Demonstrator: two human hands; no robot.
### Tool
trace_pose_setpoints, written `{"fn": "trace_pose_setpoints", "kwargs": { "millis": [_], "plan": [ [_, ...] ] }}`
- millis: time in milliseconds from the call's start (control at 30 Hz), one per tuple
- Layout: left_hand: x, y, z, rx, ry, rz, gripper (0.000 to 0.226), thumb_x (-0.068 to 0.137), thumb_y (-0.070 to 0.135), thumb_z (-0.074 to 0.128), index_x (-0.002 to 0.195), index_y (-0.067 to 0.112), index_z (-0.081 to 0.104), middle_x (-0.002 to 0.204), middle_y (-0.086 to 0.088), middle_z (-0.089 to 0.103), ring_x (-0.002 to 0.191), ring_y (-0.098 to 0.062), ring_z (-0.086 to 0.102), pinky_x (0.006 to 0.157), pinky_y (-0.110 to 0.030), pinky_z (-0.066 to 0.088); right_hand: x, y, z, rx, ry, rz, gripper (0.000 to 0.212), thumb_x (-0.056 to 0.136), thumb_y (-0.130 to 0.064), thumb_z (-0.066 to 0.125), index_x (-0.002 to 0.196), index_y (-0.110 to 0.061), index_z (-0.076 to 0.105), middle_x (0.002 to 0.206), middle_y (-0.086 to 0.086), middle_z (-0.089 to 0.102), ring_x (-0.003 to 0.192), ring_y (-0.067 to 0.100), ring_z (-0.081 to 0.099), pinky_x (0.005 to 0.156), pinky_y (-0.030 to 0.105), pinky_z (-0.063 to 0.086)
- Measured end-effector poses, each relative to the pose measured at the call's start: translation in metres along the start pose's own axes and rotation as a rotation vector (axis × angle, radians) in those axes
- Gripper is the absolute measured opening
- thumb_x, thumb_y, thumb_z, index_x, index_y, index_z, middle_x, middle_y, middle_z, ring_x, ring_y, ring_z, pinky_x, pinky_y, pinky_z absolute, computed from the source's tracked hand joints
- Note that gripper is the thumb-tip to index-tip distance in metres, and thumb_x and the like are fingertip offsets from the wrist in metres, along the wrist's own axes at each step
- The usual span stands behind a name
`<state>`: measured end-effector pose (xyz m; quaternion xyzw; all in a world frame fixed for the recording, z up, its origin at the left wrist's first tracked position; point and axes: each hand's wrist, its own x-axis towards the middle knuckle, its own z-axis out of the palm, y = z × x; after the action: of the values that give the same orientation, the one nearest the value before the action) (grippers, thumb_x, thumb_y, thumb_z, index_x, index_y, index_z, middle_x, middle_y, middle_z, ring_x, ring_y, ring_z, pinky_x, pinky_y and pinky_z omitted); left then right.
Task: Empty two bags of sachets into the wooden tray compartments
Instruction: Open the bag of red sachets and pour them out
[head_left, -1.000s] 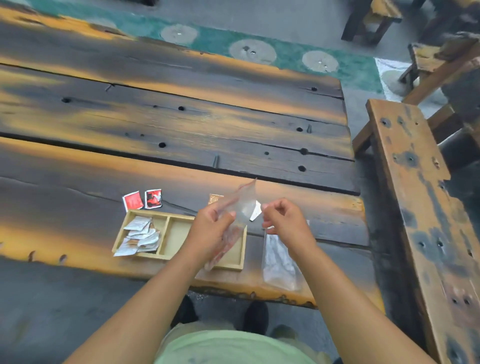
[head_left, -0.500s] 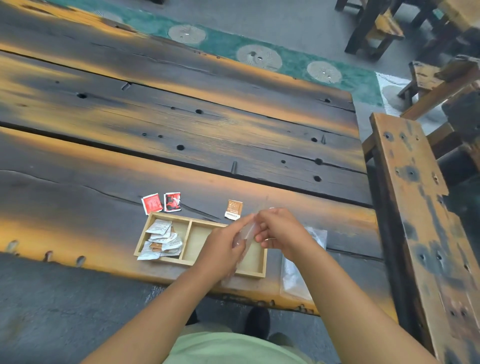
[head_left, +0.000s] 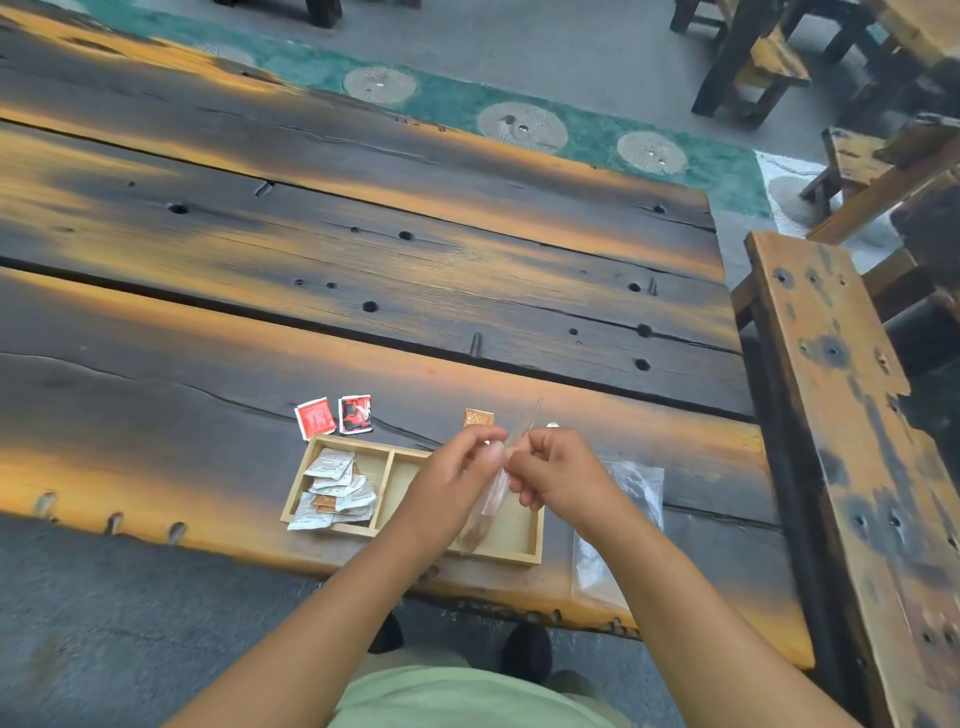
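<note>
A wooden tray (head_left: 533, 540) with three compartments lies near the table's front edge. Its left compartment holds several white sachets (head_left: 336, 488); the middle one (head_left: 402, 480) looks bare. My left hand (head_left: 452, 488) and my right hand (head_left: 558, 475) pinch the top of a clear plastic bag (head_left: 491, 501) that hangs over the right compartment, with brownish contents at its bottom. A second clear bag (head_left: 618, 525) lies flat on the table to the right of the tray, partly under my right forearm.
Two red sachets (head_left: 335, 414) and an orange sachet (head_left: 478, 417) lie on the table just behind the tray. A wooden bench (head_left: 841, 415) runs along the table's right side. More benches stand at the upper right.
The bag stood raised with its top spread between my hands; now both hands are close together pinching its top, and it hangs lower over the tray. The camera view has shifted.
</note>
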<state>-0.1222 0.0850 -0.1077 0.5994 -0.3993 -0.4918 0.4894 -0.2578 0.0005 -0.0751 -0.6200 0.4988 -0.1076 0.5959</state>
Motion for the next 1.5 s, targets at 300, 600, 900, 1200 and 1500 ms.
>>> {"fn": "trace_pose_setpoints", "kwargs": {
  "millis": [300,600,900,1200,1500],
  "plan": [
    [0.022,0.018,0.001,-0.285,-0.114,-0.227,0.026,0.098,0.028,0.06,0.087,0.005,0.059,0.074,-0.011,0.062,0.059,-0.017,0.061,0.058,-0.033,0.055,-0.002,0.009,0.013,-0.09,0.093,-0.156,0.03,0.085,-0.003,0.059,0.058,-0.014,0.05,0.053,-0.002,0.056,0.045,0.002,0.044,0.052,0.021,0.037],
    [0.021,0.015,-0.01,-0.383,-0.287,-0.233,0.026,0.099,0.03,0.058,0.099,0.004,0.057,0.081,-0.021,0.064,0.076,-0.032,0.064,0.062,-0.032,0.054,-0.01,0.004,-0.005,0.151,-0.172,-0.185,0.028,0.097,-0.016,0.063,0.071,-0.011,0.057,0.059,0.005,0.057,0.05,0.014,0.048,0.053,0.023,0.042],
    [0.023,0.012,-0.005,-0.456,-0.258,-0.171,0.026,0.097,0.028,0.053,0.097,0.002,0.058,0.071,-0.015,0.05,0.058,-0.023,0.049,0.063,-0.034,0.051,-0.008,0.001,0.011,0.274,-0.085,-0.123,0.035,0.089,-0.022,0.049,0.089,0.011,0.06,0.071,0.012,0.069,0.07,0.035,0.056,0.059,0.033,0.047],
    [0.022,0.007,-0.005,-0.498,-0.263,-0.15,0.028,0.098,0.026,0.053,0.103,0.0,0.059,0.063,-0.007,0.053,0.069,-0.033,0.042,0.069,-0.039,0.048,-0.009,0.002,0.013,0.335,0.009,-0.125,0.025,0.087,-0.017,0.049,0.079,0.003,0.062,0.073,0.024,0.068,0.068,0.036,0.055,0.066,0.043,0.045],
    [0.031,0.012,-0.023,-0.236,-0.19,-0.109,0.027,0.089,0.026,0.062,0.073,0.007,0.051,0.07,-0.016,0.041,0.048,-0.016,0.04,0.053,-0.029,0.043,-0.008,0.0,-0.002,0.108,0.174,-0.142,0.03,0.096,-0.008,0.057,0.071,0.008,0.051,0.054,0.001,0.059,0.051,0.017,0.054,0.056,0.028,0.048]
  ]
}}
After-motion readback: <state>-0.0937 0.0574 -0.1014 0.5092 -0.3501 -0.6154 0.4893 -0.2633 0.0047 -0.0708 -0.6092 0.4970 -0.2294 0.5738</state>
